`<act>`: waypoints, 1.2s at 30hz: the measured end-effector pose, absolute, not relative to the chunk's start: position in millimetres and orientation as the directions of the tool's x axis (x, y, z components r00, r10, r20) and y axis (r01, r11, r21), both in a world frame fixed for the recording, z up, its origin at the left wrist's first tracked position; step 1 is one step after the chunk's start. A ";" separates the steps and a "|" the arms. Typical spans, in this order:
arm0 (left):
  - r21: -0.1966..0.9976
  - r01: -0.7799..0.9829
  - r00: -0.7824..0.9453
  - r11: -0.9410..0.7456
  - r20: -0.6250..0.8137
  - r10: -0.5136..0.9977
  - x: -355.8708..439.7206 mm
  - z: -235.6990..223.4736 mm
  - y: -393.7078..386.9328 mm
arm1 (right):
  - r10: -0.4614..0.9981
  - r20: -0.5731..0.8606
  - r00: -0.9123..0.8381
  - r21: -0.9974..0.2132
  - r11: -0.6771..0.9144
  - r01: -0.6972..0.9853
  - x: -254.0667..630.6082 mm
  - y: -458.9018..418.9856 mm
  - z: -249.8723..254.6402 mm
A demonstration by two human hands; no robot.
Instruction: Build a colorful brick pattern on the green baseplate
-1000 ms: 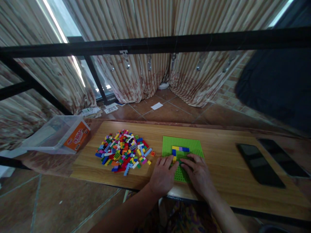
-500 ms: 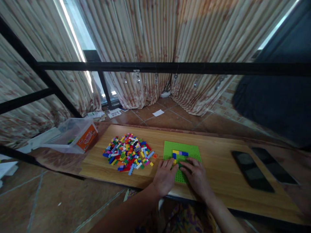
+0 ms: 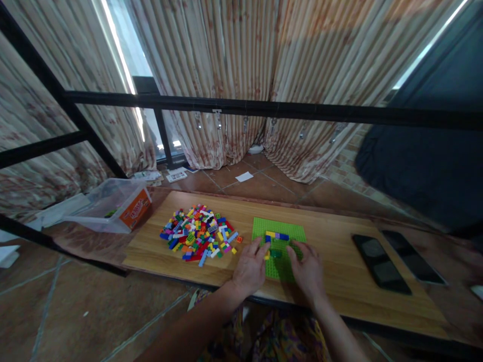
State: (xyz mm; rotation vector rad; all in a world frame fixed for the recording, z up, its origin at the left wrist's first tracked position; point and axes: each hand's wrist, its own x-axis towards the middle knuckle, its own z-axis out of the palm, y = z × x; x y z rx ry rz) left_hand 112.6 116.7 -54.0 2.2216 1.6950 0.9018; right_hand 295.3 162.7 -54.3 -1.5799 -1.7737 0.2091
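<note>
A light green studded baseplate (image 3: 298, 231) lies on the wooden board. On it, a row holds a yellow brick (image 3: 270, 234), a small purple brick (image 3: 277, 235) and a blue brick (image 3: 284, 237). Another blue brick (image 3: 267, 239) sits below the row's left end, and a dark green brick (image 3: 276, 254) lies lower down, next to a partly covered yellow brick. My left hand (image 3: 249, 269) rests at the plate's left edge, fingers stretched toward those bricks. Over the plate's right side, my right hand (image 3: 308, 267) has its thumb and fingers apart, holding nothing.
Left of the plate is a heap of mixed loose bricks (image 3: 199, 234). A clear plastic bin (image 3: 101, 221) with an orange label stands beyond it. Two dark phone-like slabs, one nearer (image 3: 381, 264) and one farther (image 3: 413, 256), lie at the right. A black rail (image 3: 241, 104) crosses behind the board.
My right hand has drawn back to the right and opened. My left hand has shifted slightly left, uncovering the dark green brick between them. The view has shifted slightly.
</note>
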 end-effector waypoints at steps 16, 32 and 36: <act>0.588 0.741 0.067 -0.323 0.415 0.908 110.9 -56.8 118.0 | 0.881 0.458 -0.114 -0.626 0.411 0.662 270.3 134.9 -41.2; 0.623 0.688 0.027 -0.372 0.490 0.871 106.6 -51.2 113.5 | 0.936 0.332 -0.119 -0.745 0.337 0.576 250.3 127.8 -31.8; 0.609 0.686 0.057 -0.397 0.499 0.865 106.9 -48.2 111.5 | 0.927 0.350 -0.137 -0.721 0.360 0.592 251.3 127.3 -30.3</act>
